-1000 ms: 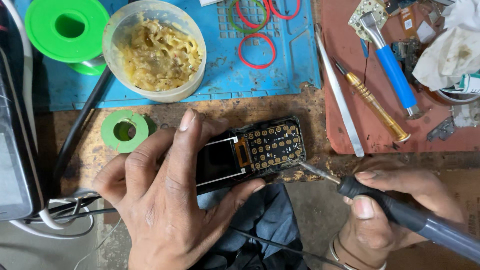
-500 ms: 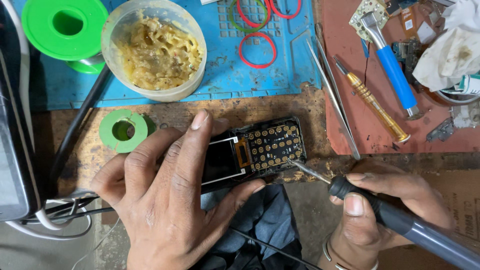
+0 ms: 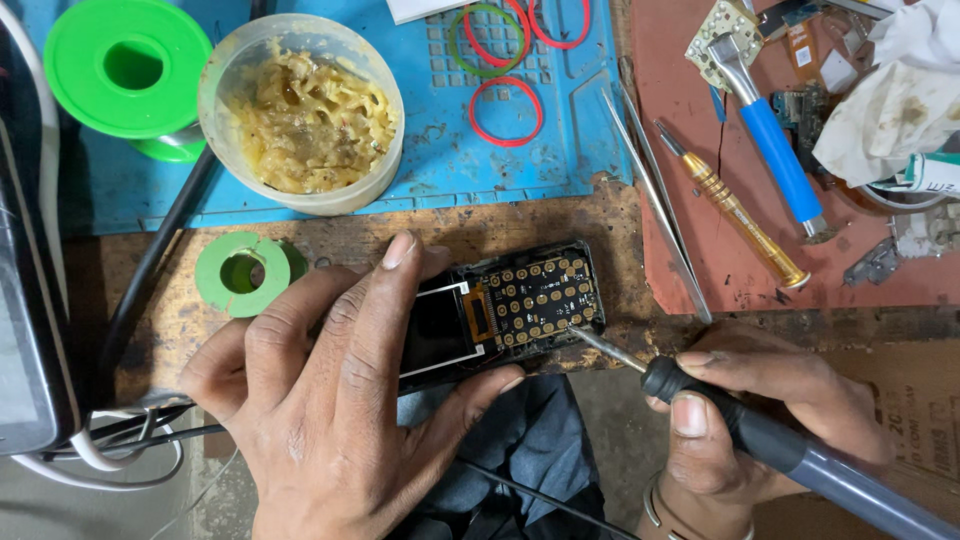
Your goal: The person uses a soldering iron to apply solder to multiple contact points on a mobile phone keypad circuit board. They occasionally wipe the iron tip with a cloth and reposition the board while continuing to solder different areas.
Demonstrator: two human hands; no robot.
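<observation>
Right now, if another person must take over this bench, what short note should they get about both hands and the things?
Left hand: lies flat over the opened phone, pressing it on the worn wooden bench; screen and keypad contacts face up.
Right hand: its grip is closed on the soldering iron; the tip meets the phone's lower right corner.
Nearby: tub of yellow paste, green spool, tweezers, gold screwdriver, blue-handled tool.
Done: phone's cover is off.
Left: I cannot tell whether the joint is finished.
</observation>
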